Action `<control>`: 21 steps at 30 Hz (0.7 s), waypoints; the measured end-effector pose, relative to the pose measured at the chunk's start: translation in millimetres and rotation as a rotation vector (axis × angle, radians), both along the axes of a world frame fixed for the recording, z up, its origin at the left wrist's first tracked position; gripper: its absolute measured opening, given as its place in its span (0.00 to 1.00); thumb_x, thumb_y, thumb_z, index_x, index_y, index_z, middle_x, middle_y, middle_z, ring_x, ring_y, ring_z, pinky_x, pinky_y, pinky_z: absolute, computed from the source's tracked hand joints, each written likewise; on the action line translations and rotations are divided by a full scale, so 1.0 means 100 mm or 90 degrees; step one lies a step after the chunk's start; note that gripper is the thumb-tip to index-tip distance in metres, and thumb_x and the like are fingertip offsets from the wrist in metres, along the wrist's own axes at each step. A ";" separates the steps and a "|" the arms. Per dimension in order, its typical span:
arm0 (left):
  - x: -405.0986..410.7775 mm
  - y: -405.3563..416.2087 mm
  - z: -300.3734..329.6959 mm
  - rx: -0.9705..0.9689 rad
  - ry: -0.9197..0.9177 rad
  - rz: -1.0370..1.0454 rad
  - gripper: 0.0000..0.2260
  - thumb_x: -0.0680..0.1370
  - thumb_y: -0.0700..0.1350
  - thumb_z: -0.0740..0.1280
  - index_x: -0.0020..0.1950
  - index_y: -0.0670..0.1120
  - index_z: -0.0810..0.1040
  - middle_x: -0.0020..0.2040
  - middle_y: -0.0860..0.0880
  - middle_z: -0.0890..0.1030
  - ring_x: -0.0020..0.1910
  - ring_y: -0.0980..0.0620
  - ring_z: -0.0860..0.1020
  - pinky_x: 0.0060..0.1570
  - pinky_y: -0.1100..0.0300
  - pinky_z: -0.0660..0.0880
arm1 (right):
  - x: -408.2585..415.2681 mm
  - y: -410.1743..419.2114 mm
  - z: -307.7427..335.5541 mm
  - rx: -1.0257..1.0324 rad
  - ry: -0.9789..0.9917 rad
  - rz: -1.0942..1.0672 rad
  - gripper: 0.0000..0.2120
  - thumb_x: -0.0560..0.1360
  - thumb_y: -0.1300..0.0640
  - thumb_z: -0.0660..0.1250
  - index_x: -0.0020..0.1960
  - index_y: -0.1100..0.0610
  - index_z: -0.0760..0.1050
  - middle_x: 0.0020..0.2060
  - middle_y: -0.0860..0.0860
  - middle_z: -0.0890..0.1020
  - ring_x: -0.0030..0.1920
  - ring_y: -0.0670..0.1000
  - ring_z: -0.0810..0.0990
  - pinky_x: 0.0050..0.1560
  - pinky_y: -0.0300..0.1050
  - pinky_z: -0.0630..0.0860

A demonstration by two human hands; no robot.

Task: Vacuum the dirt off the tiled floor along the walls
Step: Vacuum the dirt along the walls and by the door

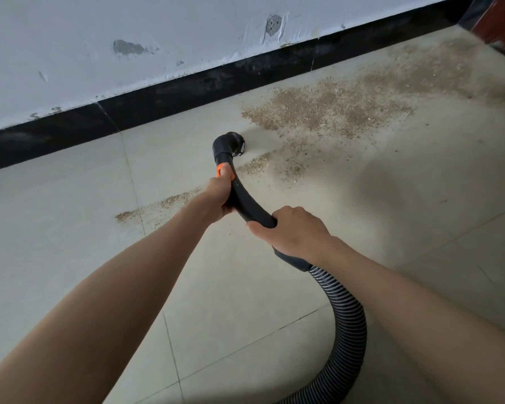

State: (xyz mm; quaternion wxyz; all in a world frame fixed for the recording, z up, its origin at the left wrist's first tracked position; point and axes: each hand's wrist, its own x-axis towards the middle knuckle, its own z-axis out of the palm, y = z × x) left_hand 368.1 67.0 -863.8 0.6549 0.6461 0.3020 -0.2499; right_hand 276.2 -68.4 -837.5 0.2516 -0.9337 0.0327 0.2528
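Vacuum wand (247,205) in both hands' curled fingers (289,215)

Bare forearms (129,287), no sleeves visible.

Nozzle (232,144) on floor (70,228), dirt (327,109) right, wall (99,39) behind.

Up top I'm looking at a pale wall (129,30), scuffed, with grey patches (128,48) where the paint has come away. A black skirting board (187,88) runs diagonally from the left edge up to the upper right. Below it, my floor (70,214) is light beige tile with thin grout lines. Something dark red-brown (499,24) sits in the upper right corner. Soft daylight, faint shadow at right.
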 end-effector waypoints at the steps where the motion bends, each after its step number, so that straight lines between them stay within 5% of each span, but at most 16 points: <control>1: -0.04 0.11 0.01 0.004 0.002 0.014 0.16 0.81 0.53 0.55 0.56 0.40 0.67 0.44 0.46 0.74 0.41 0.49 0.75 0.33 0.57 0.74 | 0.00 0.08 0.01 0.002 0.004 0.017 0.26 0.75 0.32 0.58 0.38 0.55 0.71 0.35 0.51 0.79 0.37 0.53 0.79 0.35 0.44 0.71; 6: -0.23 0.77 0.09 0.011 0.016 0.093 0.18 0.81 0.53 0.55 0.61 0.40 0.67 0.48 0.44 0.75 0.47 0.46 0.76 0.39 0.54 0.75 | 0.05 0.57 0.08 0.015 0.005 0.106 0.26 0.75 0.32 0.59 0.38 0.55 0.73 0.35 0.50 0.81 0.37 0.52 0.80 0.35 0.44 0.70; 11: -0.60 1.50 0.14 -0.009 0.022 0.201 0.17 0.81 0.54 0.56 0.59 0.41 0.66 0.45 0.45 0.75 0.41 0.49 0.76 0.32 0.57 0.73 | 0.00 1.19 0.17 -0.012 -0.014 0.230 0.26 0.74 0.32 0.59 0.44 0.55 0.76 0.33 0.49 0.81 0.37 0.51 0.80 0.33 0.43 0.69; 17: -1.18 2.13 0.06 -0.042 0.030 0.323 0.16 0.79 0.52 0.58 0.57 0.40 0.67 0.46 0.44 0.74 0.44 0.46 0.76 0.40 0.52 0.75 | -0.27 1.74 0.23 -0.053 -0.031 0.343 0.27 0.72 0.30 0.59 0.35 0.54 0.70 0.30 0.48 0.75 0.30 0.49 0.74 0.29 0.43 0.65; 21: -1.41 2.23 0.05 -0.046 0.033 0.325 0.15 0.79 0.52 0.58 0.54 0.40 0.68 0.46 0.43 0.75 0.44 0.46 0.76 0.37 0.53 0.75 | -0.49 1.83 0.25 -0.064 -0.022 0.357 0.27 0.73 0.30 0.59 0.35 0.54 0.69 0.30 0.49 0.75 0.30 0.50 0.73 0.29 0.43 0.64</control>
